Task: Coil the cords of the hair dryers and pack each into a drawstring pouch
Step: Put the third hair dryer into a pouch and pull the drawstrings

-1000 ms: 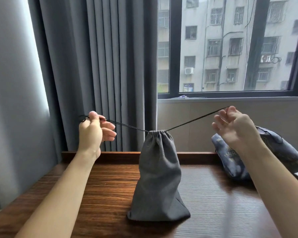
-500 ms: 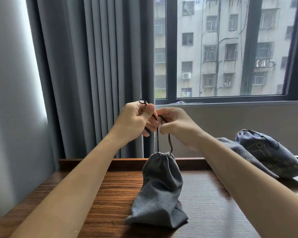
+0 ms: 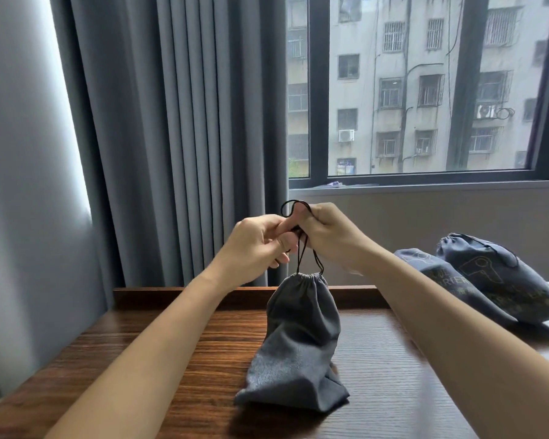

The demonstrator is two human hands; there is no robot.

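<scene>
Hands (image 3: 293,237) still together, drawstring (image 3: 300,253) looped higher

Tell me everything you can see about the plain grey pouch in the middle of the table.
The plain grey pouch looks like soft woven fabric with no print. Its mouth is gathered shut into small pleats at the top, and its body bulges as if filled; the contents are hidden. It stands leaning, its base spread on the wooden table. A thin black drawstring rises from the mouth in two strands to the left hand and right hand, which pinch it just above the pouch, a small loop showing on top.
</scene>
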